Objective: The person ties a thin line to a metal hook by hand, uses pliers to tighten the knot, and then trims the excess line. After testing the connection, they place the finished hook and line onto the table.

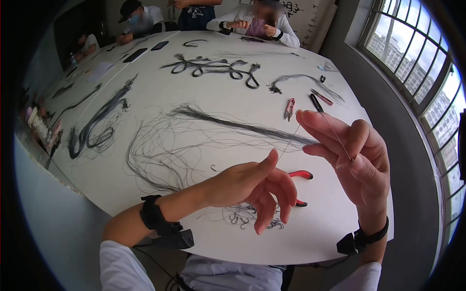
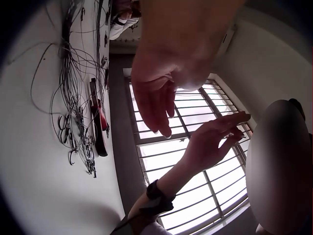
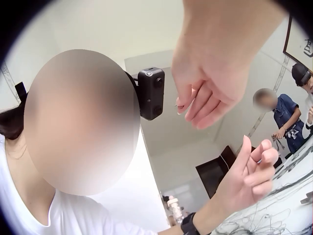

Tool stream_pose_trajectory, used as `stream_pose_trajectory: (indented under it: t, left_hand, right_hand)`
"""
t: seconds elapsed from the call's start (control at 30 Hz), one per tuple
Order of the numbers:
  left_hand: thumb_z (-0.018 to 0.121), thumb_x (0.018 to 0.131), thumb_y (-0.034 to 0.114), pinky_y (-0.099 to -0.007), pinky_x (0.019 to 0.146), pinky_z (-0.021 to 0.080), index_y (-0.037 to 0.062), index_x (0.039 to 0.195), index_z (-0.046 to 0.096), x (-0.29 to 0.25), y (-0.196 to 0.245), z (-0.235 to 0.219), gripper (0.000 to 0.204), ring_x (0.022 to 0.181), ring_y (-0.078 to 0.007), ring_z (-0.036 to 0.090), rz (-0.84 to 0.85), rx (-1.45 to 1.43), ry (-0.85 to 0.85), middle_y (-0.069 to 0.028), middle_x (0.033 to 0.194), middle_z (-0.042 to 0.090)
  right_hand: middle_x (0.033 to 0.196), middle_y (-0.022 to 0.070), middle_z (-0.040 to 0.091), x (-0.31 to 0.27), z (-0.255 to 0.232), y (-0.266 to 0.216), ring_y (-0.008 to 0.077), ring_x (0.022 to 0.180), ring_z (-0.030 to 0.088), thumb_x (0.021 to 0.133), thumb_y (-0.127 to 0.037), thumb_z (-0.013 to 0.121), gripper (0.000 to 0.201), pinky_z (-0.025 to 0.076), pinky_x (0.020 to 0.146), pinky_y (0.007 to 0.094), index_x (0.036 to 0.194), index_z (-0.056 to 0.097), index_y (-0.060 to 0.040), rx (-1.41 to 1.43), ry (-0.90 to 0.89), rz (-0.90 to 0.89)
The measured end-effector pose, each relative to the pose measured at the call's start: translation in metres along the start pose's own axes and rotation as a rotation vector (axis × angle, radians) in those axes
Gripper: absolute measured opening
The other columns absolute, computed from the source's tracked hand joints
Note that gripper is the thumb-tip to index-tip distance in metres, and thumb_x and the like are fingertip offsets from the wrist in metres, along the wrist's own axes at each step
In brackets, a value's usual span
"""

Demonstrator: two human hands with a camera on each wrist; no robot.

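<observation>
My right hand (image 1: 357, 160) pinches a thin fishing line (image 1: 335, 132) between thumb and finger, with a small dark tip showing at the pinch. The line is stretched past its raised fingers. A thin strand also slants down from those fingertips toward the left thumb. My left hand (image 1: 252, 186) hovers over the table, thumb raised and fingers loosely bent, gripping nothing visible. Below it lies a heap of small fish hooks (image 1: 240, 220) with tangled line, and a single hook (image 1: 213, 168) sits nearby. Red-and-black handles of pliers (image 1: 302, 174) show behind the left hand.
A long bundle of dark line (image 1: 233, 124) crosses the white table (image 1: 160, 92). Pink snips (image 1: 290, 109) and a black-handled tool (image 1: 316, 103) lie beyond the right hand. More looped bundles (image 1: 213, 65) lie farther back. Other people (image 1: 257, 24) are at the far side; a barred window (image 1: 417, 43) is right.
</observation>
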State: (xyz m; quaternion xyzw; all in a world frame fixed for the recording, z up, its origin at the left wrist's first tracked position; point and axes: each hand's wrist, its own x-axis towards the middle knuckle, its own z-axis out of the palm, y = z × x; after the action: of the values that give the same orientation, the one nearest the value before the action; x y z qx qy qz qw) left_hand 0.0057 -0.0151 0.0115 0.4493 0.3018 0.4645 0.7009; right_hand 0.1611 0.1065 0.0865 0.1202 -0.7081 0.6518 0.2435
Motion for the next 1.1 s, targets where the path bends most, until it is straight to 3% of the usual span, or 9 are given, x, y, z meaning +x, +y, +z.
stream_pose_trajectory:
  t: [0.07, 0.17, 0.3, 0.53, 0.6, 0.63, 0.73, 0.9, 1.1]
  left_hand:
    - [0.002, 0.087, 0.065, -0.0257, 0.043, 0.047, -0.0072, 0.096, 0.053, -0.002, 0.003, 0.004, 0.088, 0.042, -0.0214, 0.056, -0.019, -0.038, -0.071, -0.0202, 0.074, 0.062]
    - [-0.001, 0.085, 0.066, -0.0231, 0.033, 0.039, -0.0087, 0.094, 0.052, -0.008, 0.01, 0.011, 0.092, 0.03, -0.0182, 0.048, -0.055, -0.083, -0.15, -0.0196, 0.063, 0.061]
    - [-0.001, 0.086, 0.064, -0.0214, 0.026, 0.031, -0.0101, 0.093, 0.052, -0.011, 0.012, 0.011, 0.092, 0.025, -0.0145, 0.042, -0.149, -0.089, -0.268, -0.0179, 0.056, 0.059]
    - [0.0, 0.089, 0.061, -0.0224, 0.028, 0.035, -0.0104, 0.09, 0.053, -0.021, 0.029, 0.031, 0.089, 0.028, -0.0159, 0.045, -0.142, -0.115, -0.382, -0.0186, 0.056, 0.06]
    - [-0.001, 0.091, 0.057, -0.0281, 0.037, 0.043, -0.0083, 0.089, 0.054, -0.021, 0.037, 0.042, 0.086, 0.035, -0.0221, 0.051, 0.099, -0.276, -0.214, -0.0191, 0.057, 0.059]
    - [-0.002, 0.092, 0.053, -0.0367, 0.056, 0.049, -0.005, 0.09, 0.054, -0.015, 0.035, 0.035, 0.081, 0.049, -0.0296, 0.058, 0.246, -0.299, -0.305, -0.0191, 0.059, 0.06]
    - [-0.002, 0.093, 0.052, -0.041, 0.069, 0.047, -0.0014, 0.095, 0.052, -0.004, 0.048, 0.043, 0.076, 0.059, -0.0317, 0.061, 0.49, -0.248, -0.197, -0.0193, 0.064, 0.061]
    - [0.002, 0.095, 0.05, -0.043, 0.095, 0.039, 0.0129, 0.137, 0.029, 0.005, 0.057, 0.041, 0.063, 0.107, -0.0378, 0.054, 0.602, -0.032, -0.111, -0.0243, 0.125, 0.048]
    - [0.008, 0.096, 0.047, -0.0413, 0.101, 0.035, 0.0257, 0.143, 0.013, 0.015, 0.055, 0.05, 0.052, 0.125, -0.0351, 0.039, 0.637, -0.048, 0.07, -0.0176, 0.144, 0.025]
  right_hand:
    - [0.131, 0.0277, 0.042, 0.002, -0.016, 0.012, 0.0412, 0.128, 0.032, 0.089, -0.016, 0.054, 0.011, 0.041, 0.097, 0.0479, 0.082, 0.049, -0.0085, -0.025, -0.009, 0.003]
    - [0.12, 0.0253, 0.053, 0.003, -0.014, 0.022, 0.0332, 0.119, 0.048, 0.091, -0.013, 0.052, 0.012, 0.047, 0.091, 0.0393, 0.084, 0.053, -0.0028, 0.073, 0.083, -0.066]
    - [0.096, 0.0174, 0.065, -0.003, -0.034, 0.026, 0.0234, 0.095, 0.063, 0.093, -0.016, 0.05, 0.016, 0.052, 0.074, 0.0301, 0.085, 0.055, -0.0031, -0.071, 0.265, 0.184]
    - [0.084, 0.0115, 0.066, -0.007, -0.047, 0.049, 0.0159, 0.076, 0.065, 0.092, -0.011, 0.05, 0.015, 0.05, 0.062, 0.0246, 0.083, 0.056, 0.0001, -0.468, 0.31, 0.241]
    - [0.081, 0.0098, 0.066, -0.009, -0.043, 0.056, 0.0137, 0.07, 0.063, 0.091, -0.006, 0.049, 0.013, 0.05, 0.061, 0.0238, 0.083, 0.056, 0.0014, -0.561, 0.257, 0.297]
    - [0.08, 0.0097, 0.066, -0.011, -0.039, 0.06, 0.0137, 0.069, 0.063, 0.091, -0.005, 0.05, 0.011, 0.05, 0.06, 0.0243, 0.083, 0.055, 0.0017, -0.608, 0.212, 0.286]
    - [0.076, 0.0094, 0.065, -0.018, -0.019, 0.061, 0.0183, 0.066, 0.064, 0.086, 0.001, 0.05, 0.006, 0.05, 0.057, 0.0274, 0.082, 0.053, 0.0001, -0.792, 0.066, 0.193]
    - [0.068, 0.0092, 0.058, -0.031, 0.003, 0.078, 0.0297, 0.057, 0.057, 0.081, -0.004, 0.058, 0.015, 0.042, 0.046, 0.0377, 0.095, 0.054, -0.0056, -1.087, -0.108, -0.099]
    - [0.066, 0.0096, 0.056, -0.043, 0.032, 0.079, 0.0294, 0.057, 0.055, 0.079, -0.001, 0.06, 0.014, 0.042, 0.047, 0.0372, 0.088, 0.049, -0.003, -0.931, -0.082, -0.074]
